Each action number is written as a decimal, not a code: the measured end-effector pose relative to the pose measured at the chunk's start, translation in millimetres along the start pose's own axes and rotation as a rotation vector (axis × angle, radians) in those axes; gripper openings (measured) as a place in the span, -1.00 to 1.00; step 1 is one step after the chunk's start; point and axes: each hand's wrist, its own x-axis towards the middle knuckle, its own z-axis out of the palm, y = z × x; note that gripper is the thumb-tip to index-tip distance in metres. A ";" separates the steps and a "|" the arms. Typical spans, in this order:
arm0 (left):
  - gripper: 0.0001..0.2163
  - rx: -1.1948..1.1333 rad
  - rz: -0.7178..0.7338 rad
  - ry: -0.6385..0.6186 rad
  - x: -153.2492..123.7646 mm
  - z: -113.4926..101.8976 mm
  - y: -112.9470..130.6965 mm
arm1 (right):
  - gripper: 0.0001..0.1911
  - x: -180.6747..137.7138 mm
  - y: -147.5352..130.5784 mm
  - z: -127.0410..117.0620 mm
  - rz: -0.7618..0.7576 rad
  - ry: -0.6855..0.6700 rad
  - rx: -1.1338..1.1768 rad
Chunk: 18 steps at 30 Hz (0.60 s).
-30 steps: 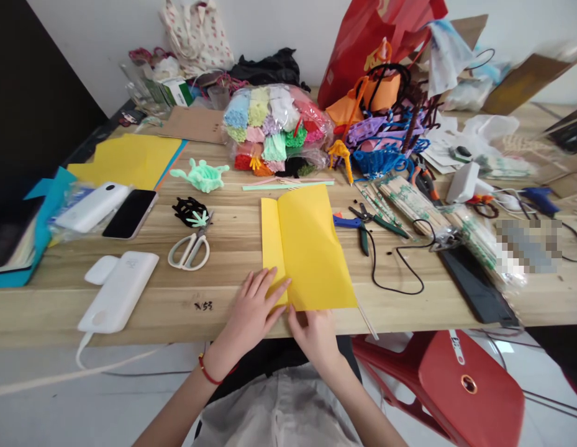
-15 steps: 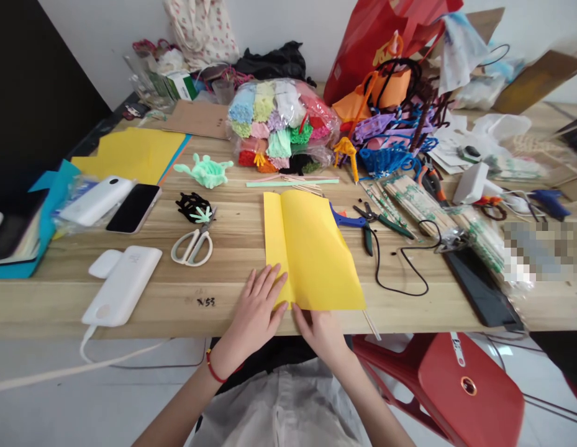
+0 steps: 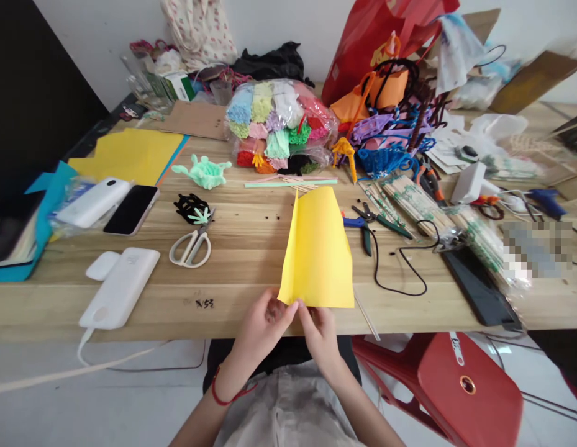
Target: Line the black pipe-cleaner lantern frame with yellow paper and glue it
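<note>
A yellow sheet of paper (image 3: pixel 320 248) with a lengthwise crease stands slightly curved above the table's front edge. My left hand (image 3: pixel 267 323) pinches its near edge at the crease, fingers curled under. Beside it, my right hand (image 3: pixel 320 332) also grips the near edge, its thumb close to the left thumb and its other fingers partly hidden behind the paper. White-handled scissors (image 3: pixel 191 247) lie to the left, near a black fuzzy piece (image 3: pixel 190 208). A blue glue gun (image 3: pixel 353 221), partly covered by the paper, and green-handled pliers (image 3: pixel 381 222) lie to the right.
Behind the paper lies a clear bag of coloured pipe cleaners (image 3: pixel 281 121). A mint fuzzy shape (image 3: pixel 204 172), a phone (image 3: pixel 132 210) and a white power bank (image 3: pixel 120 288) are on the left. Bundled sticks (image 3: pixel 418 202) lie right; a red stool (image 3: pixel 469 391) stands below the table.
My left hand has come off the paper's flat left strip to pinch the near edge. The paper has lifted, its left strip now folded upward, and more of the table shows left of it.
</note>
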 end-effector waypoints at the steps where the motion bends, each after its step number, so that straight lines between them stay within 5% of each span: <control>1: -0.63 -0.007 -0.008 0.009 0.7 3.3 1.4 | -0.62 -0.4 -0.1 1.7 0.008 -0.006 0.029; 7: -0.55 -0.053 -0.052 0.077 4.0 12.2 1.0 | -0.64 6.0 -7.0 3.2 0.066 -0.096 0.172; 18: -0.50 -0.208 -0.018 -0.088 10.5 12.3 1.5 | -0.52 14.0 -15.2 -2.3 0.120 -0.231 0.323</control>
